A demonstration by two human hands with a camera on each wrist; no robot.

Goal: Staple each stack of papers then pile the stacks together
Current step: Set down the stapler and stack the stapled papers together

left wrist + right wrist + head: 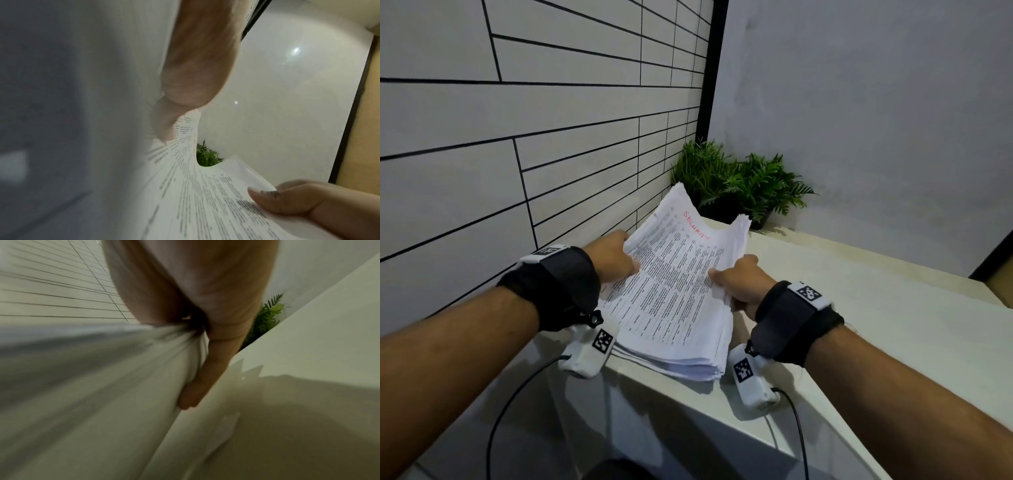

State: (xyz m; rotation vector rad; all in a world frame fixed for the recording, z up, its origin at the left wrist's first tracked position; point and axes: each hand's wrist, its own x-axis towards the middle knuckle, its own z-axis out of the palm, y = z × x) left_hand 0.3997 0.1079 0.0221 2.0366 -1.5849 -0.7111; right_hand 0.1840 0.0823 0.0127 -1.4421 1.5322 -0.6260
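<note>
A thick stack of printed papers [674, 291], with red handwriting near the top of its first sheet, is held up over the near corner of a white counter [859, 308]. My left hand [616, 255] grips the stack's left edge, thumb on top. My right hand [739, 279] grips its right edge. The sheets sag in the middle between the two hands. In the left wrist view the papers [195, 203] bow downward and my right hand's thumb [273, 201] presses on them. In the right wrist view my right hand's fingers [201, 382] lie under the stack [102, 394]. No stapler is in view.
Green potted plants [739, 185] stand in the far corner of the counter. A tiled wall [534, 120] runs along the left. Black cables [517, 394] hang from both wrist cameras below the counter edge.
</note>
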